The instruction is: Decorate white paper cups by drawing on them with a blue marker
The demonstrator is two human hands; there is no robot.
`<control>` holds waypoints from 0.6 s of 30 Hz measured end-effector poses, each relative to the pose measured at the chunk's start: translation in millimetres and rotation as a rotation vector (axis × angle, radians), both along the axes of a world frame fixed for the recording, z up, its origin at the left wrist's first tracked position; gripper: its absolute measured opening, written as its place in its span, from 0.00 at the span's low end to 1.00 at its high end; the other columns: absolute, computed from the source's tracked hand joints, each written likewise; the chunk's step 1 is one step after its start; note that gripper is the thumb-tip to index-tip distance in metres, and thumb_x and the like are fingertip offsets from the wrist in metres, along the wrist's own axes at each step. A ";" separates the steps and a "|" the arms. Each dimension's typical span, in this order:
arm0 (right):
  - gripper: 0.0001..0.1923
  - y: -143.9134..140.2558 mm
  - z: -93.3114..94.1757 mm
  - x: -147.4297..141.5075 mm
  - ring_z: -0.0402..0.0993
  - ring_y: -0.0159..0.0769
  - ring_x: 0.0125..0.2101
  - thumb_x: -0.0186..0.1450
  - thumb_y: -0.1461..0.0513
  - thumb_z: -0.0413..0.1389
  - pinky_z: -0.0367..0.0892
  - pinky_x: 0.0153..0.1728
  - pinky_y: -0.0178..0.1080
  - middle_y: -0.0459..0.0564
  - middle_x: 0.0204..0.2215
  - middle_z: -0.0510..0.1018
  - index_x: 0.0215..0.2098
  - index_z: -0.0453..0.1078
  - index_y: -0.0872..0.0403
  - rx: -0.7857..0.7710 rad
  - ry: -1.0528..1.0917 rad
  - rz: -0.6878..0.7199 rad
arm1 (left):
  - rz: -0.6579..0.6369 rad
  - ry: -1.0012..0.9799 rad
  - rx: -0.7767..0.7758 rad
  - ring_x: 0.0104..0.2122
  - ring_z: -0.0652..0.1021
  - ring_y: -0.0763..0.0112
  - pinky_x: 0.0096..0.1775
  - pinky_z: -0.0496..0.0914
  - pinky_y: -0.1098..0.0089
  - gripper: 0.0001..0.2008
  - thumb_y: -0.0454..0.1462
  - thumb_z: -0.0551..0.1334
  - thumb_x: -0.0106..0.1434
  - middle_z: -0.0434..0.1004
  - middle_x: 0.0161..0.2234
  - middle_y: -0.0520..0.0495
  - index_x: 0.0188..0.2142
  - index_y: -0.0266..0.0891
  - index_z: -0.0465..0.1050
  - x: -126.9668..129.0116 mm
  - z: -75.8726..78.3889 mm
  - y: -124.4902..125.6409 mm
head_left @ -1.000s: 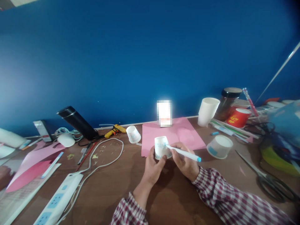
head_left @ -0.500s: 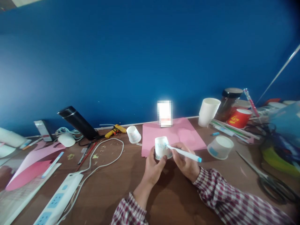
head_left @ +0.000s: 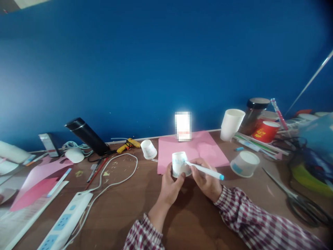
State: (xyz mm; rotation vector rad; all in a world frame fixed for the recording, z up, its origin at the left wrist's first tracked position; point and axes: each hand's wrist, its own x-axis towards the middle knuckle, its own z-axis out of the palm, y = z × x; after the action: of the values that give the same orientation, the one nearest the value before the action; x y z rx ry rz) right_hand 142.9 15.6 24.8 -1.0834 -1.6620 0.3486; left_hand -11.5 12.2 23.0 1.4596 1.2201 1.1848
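Observation:
My left hand (head_left: 169,185) grips a small white paper cup (head_left: 179,163) with pale blue marks on its side, held on its side above the brown table. My right hand (head_left: 205,180) holds a white marker with a light blue end (head_left: 205,170), and its tip touches the cup's side. Just behind the cup lies a pink paper sheet (head_left: 205,147). Both sleeves are red and white plaid.
Other cups: one tipped small cup (head_left: 148,149), an upturned cup with blue patch (head_left: 245,163), a tall white cup (head_left: 231,124), a red cup (head_left: 265,131). Scissors (head_left: 296,199) at right. Power strip (head_left: 65,222), white cable, yellow glue gun (head_left: 127,144), black flask (head_left: 87,136) at left.
Hands, cup and marker stay almost still. At the far left edge, something at the pink paper stack has shifted slightly.

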 end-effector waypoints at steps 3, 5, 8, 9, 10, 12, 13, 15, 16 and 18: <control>0.05 0.3 -0.7 0.2 0.76 0.35 0.30 0.65 0.62 0.51 0.72 0.32 0.35 0.49 0.31 0.77 0.38 0.67 0.53 0.010 -0.005 -0.007 | 0.004 0.001 -0.003 0.37 0.74 0.66 0.42 0.68 0.69 0.18 0.39 0.62 0.58 0.76 0.39 0.45 0.46 0.34 0.67 0.3 -0.3 0.0; 0.05 0.0 -0.4 0.0 0.76 0.35 0.30 0.65 0.62 0.51 0.72 0.32 0.35 0.49 0.31 0.77 0.38 0.67 0.53 0.016 -0.015 -0.008 | 0.000 -0.005 -0.007 0.38 0.74 0.66 0.42 0.68 0.69 0.18 0.39 0.61 0.58 0.76 0.39 0.45 0.46 0.34 0.68 0.6 -0.4 0.1; 0.05 -0.7 0.8 -0.7 0.76 0.35 0.30 0.65 0.62 0.51 0.72 0.32 0.35 0.49 0.30 0.77 0.37 0.67 0.54 0.023 -0.028 -0.006 | -0.006 -0.017 0.001 0.37 0.74 0.66 0.42 0.68 0.69 0.17 0.39 0.61 0.58 0.76 0.38 0.45 0.45 0.34 0.69 0.9 -0.6 0.6; 0.05 -0.9 1.3 -0.9 0.76 0.35 0.30 0.65 0.62 0.51 0.72 0.32 0.35 0.50 0.30 0.77 0.37 0.67 0.54 0.025 -0.029 -0.006 | -0.006 -0.020 0.004 0.37 0.74 0.66 0.42 0.67 0.69 0.16 0.39 0.61 0.58 0.76 0.38 0.46 0.45 0.34 0.69 0.8 -0.6 0.7; 0.05 -1.0 1.8 -1.1 0.76 0.35 0.30 0.65 0.62 0.51 0.72 0.32 0.35 0.50 0.30 0.77 0.37 0.67 0.54 0.025 -0.027 -0.006 | -0.006 -0.020 0.006 0.37 0.74 0.66 0.41 0.67 0.70 0.16 0.39 0.61 0.58 0.76 0.38 0.46 0.45 0.34 0.69 0.8 -0.6 0.9; 0.05 -1.0 2.4 -1.5 0.76 0.35 0.30 0.65 0.62 0.51 0.72 0.32 0.35 0.50 0.30 0.77 0.37 0.67 0.54 0.023 -0.022 -0.001 | -0.006 -0.016 0.008 0.37 0.74 0.66 0.41 0.67 0.70 0.16 0.39 0.61 0.58 0.76 0.37 0.46 0.45 0.34 0.70 0.5 -0.4 1.1; 0.05 -1.0 2.4 -1.9 0.76 0.35 0.30 0.65 0.62 0.51 0.72 0.32 0.35 0.50 0.30 0.77 0.37 0.67 0.54 0.023 -0.019 0.002 | -0.007 -0.014 0.008 0.36 0.74 0.67 0.40 0.67 0.70 0.16 0.40 0.61 0.58 0.76 0.37 0.46 0.45 0.34 0.70 0.4 -0.4 1.2; 0.05 -1.3 1.9 -2.9 0.76 0.35 0.30 0.65 0.63 0.51 0.72 0.33 0.35 0.50 0.30 0.77 0.37 0.67 0.54 0.026 -0.015 0.008 | -0.010 -0.010 0.006 0.36 0.73 0.67 0.40 0.67 0.70 0.16 0.40 0.61 0.58 0.76 0.37 0.46 0.44 0.34 0.70 -0.1 -0.4 1.4; 0.04 -1.7 1.5 -3.6 0.76 0.35 0.30 0.65 0.63 0.51 0.72 0.33 0.36 0.50 0.30 0.76 0.37 0.67 0.54 0.027 -0.013 0.012 | -0.015 -0.008 0.006 0.36 0.73 0.67 0.40 0.67 0.70 0.16 0.40 0.61 0.58 0.76 0.37 0.46 0.44 0.34 0.70 -0.3 -0.5 1.5; 0.04 -3.1 0.7 -5.3 0.76 0.35 0.30 0.65 0.63 0.51 0.72 0.34 0.36 0.49 0.30 0.76 0.37 0.67 0.54 0.029 -0.015 0.026 | -0.023 -0.007 0.005 0.35 0.73 0.67 0.39 0.68 0.70 0.17 0.41 0.62 0.58 0.76 0.36 0.46 0.45 0.34 0.70 -0.8 -1.2 1.6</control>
State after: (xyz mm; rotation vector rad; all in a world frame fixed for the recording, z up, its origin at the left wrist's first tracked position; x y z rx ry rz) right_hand 137.6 12.5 25.5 -1.0459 -1.6912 0.3331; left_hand -12.4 13.8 21.9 1.4683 1.1936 1.1779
